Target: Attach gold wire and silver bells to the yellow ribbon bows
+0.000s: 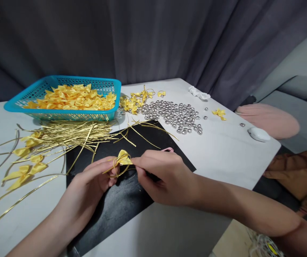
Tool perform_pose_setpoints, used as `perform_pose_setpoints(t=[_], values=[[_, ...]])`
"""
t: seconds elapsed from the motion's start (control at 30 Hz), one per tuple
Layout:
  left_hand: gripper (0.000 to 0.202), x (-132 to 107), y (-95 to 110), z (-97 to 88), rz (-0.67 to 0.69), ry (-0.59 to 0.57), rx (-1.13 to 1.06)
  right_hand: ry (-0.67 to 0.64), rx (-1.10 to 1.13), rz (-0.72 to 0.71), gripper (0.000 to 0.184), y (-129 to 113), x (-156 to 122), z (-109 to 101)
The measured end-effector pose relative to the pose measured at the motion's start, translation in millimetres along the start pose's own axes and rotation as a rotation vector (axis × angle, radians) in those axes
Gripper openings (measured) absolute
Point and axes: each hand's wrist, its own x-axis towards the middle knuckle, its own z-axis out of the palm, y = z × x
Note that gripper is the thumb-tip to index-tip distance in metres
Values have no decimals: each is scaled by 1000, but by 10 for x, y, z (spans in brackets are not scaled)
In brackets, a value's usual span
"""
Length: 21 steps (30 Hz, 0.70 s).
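Note:
My left hand (95, 180) pinches a small yellow ribbon bow (123, 157) with a gold wire tie (115, 171) looped around it. My right hand (160, 175) pinches the other side of the same bow, fingers closed, with something pink (168, 149) just behind it. Both hands hover over a black sheet (132, 200) on the white table (223, 153).
A blue basket (62, 114) full of yellow bows stands at the back left. Loose gold wire ties (70, 135) and finished bows (24, 171) lie left. Silver beads (173, 116) are spread behind; more tied bows (135, 100), a white mouse (259, 134), white cloth (198, 93).

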Motion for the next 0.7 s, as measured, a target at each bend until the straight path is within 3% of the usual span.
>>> perform_pose_setpoints(t=[0.23,0.43,0.7], values=[[6,7,1,6,-116,61,-126,37,66,-6,18,67,-33,67],[5,29,-2,28,-84,56,-127,-18,101,-9,17,103,-54,96],[14,23,-18,48,-20,19,-58,78,190,-20,17,105,-108,195]])
